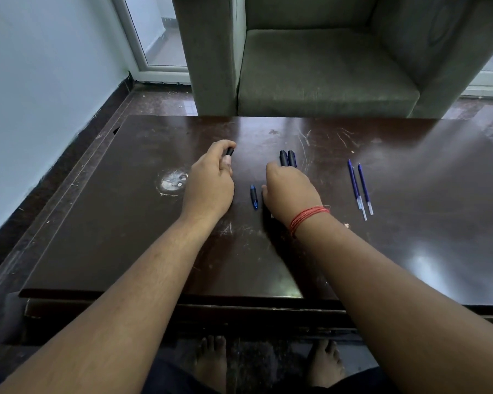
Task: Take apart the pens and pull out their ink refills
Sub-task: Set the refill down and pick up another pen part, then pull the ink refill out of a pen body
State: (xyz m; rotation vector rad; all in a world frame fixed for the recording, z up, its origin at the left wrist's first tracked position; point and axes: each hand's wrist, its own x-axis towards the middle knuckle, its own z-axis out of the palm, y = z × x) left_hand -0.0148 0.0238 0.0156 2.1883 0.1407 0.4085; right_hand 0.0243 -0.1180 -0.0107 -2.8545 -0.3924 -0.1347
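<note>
Three blue ink refills [359, 189] lie side by side on the dark table [410, 223], well to the right of my right hand [289, 191]. A short blue pen piece [254, 197] lies between my two hands, just beside the right thumb. Two dark pen barrels [287, 157] sit together, touching, their far ends poking out from under my right fingertips. A pale round scuff [173, 181] marks the wood left of my left hand [211, 180], and a grey-green armchair [325, 66] stands behind the table. Nothing blocks either hand.

My left hand is curled closed around a black pen part [230, 152], whose end shows between thumb and forefinger. My right hand lies palm down over the near ends of the barrels, fingers loosely bent; I cannot tell whether it grips them or merely rests on them. A red thread [308, 218] circles that wrist. I can read no writing on anything.
</note>
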